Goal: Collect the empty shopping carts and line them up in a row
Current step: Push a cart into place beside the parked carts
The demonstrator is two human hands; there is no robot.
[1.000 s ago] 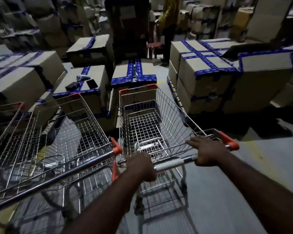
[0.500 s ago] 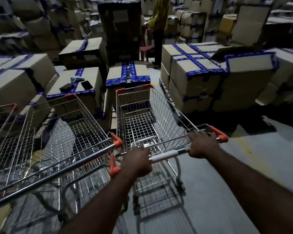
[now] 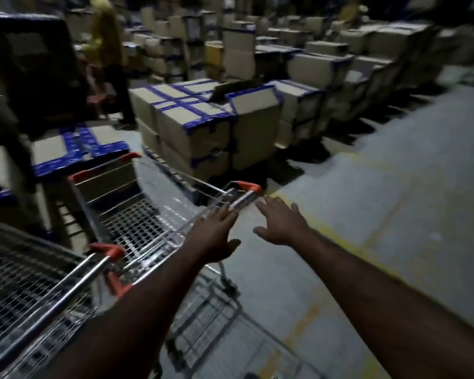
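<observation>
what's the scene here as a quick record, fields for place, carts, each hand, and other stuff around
place: dim warehouse, grey floor with yellow line
right cart: empty, parked beside the left cart
left cart: partly in view, nearest the camera
left hand: open, over the right cart's handle, contact unclear
right hand: open, off the handle
surroundings: taped boxes; a person standing behind

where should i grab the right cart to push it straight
Take the shopping cart by its handle bar, both hands spread between the orange end caps, coming from behind. The bar spans the rear; both open hands, left and right, hover there.
</observation>
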